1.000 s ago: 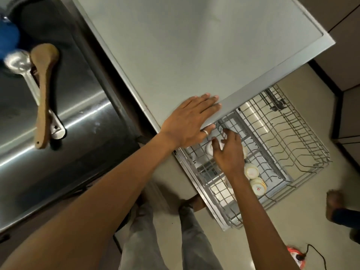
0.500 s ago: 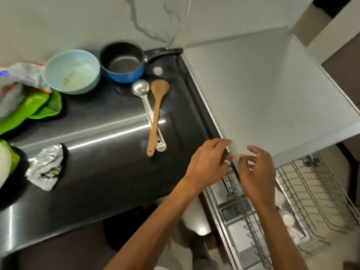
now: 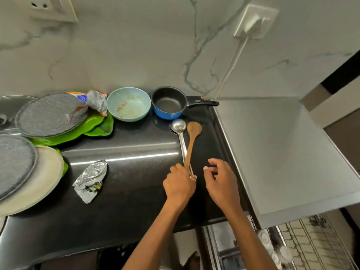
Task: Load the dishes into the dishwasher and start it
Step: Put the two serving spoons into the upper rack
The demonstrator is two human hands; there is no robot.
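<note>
On the black counter (image 3: 126,201) my left hand (image 3: 180,185) grips the handle ends of a wooden spoon (image 3: 192,141) and a steel ladle (image 3: 180,133) that lie side by side. My right hand (image 3: 222,182) hovers just right of them, fingers loosely curled, holding nothing. Behind them stand a pale blue bowl (image 3: 129,104) and a blue saucepan (image 3: 169,103). Grey plates (image 3: 50,114) and green dishes (image 3: 91,126) are stacked at the left. The dishwasher's wire rack (image 3: 315,248) is pulled out at the bottom right with small white cups (image 3: 263,237) in it.
The grey dishwasher top (image 3: 282,152) adjoins the counter on the right. A crumpled foil wrapper (image 3: 90,180) lies on the counter, another packet (image 3: 95,101) behind the plates. A white plug and cable (image 3: 253,24) hang on the marble wall. A large white plate (image 3: 39,184) sits at the left edge.
My view has lifted from the rack to the counter. Both hands left the dishwasher and moved to the utensils; my left hand has closed on the spoon and ladle handles.
</note>
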